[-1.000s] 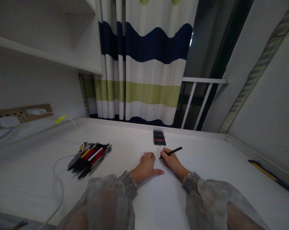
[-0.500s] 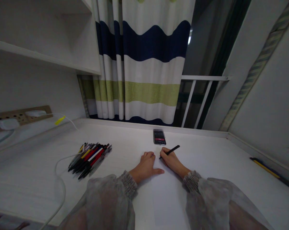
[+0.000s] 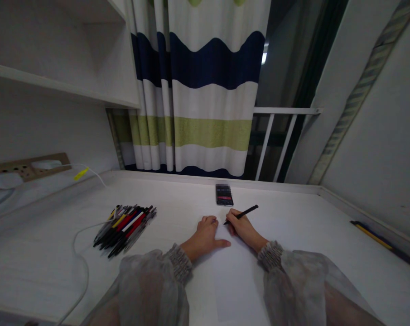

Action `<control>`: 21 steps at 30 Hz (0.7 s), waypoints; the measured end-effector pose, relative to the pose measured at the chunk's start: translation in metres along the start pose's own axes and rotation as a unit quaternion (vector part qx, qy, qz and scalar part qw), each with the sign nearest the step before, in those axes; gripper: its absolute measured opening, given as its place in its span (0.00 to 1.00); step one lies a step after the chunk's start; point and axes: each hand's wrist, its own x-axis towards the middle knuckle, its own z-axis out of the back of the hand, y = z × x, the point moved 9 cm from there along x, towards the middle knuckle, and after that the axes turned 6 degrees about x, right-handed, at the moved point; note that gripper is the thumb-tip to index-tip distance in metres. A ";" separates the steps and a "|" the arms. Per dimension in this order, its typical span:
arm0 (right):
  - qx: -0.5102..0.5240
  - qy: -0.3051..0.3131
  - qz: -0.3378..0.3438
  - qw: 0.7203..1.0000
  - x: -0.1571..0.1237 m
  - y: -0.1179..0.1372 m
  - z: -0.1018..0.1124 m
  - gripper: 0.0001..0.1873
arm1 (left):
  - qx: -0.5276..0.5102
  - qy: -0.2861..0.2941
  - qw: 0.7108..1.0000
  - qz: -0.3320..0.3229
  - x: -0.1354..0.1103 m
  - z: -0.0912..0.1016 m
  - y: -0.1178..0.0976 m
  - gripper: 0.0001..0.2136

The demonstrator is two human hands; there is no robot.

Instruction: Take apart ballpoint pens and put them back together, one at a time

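- While the black pen (image 3: 248,211) slants up to the right, its tip points down at the far left part of the white paper (image 3: 237,280); contact cannot be confirmed.
- Right hand (image 3: 243,229): grip closed around the pen, close to its tip.
- Left hand (image 3: 205,237): grip open, palm down at the paper's left edge, thumb spread right over it.
- Paper position: lengthwise on the white worktop (image 3: 177,199), extending from the hands toward the near side.
- Phone (image 3: 224,201): screen up, just beyond the hands.
- Pen pile (image 3: 126,228): left of the left hand, well apart; a white cable (image 3: 85,267) reaches its left side.
- Curtain (image 3: 213,104): hangs beyond the worktop's far edge.
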 end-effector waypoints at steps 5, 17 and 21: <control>0.057 -0.035 -0.011 0.998 0.001 -0.001 0.009 0.16 | -0.004 0.007 1.000 0.002 0.000 0.001 0.000 0.33; 0.127 -0.082 -0.046 0.987 -0.027 0.031 0.062 0.21 | 0.004 0.015 1.000 0.000 0.002 0.002 0.009 0.33; 0.089 -0.116 -0.032 0.989 -0.039 0.036 0.093 0.37 | 0.013 0.020 0.999 -0.032 0.002 0.005 0.015 0.33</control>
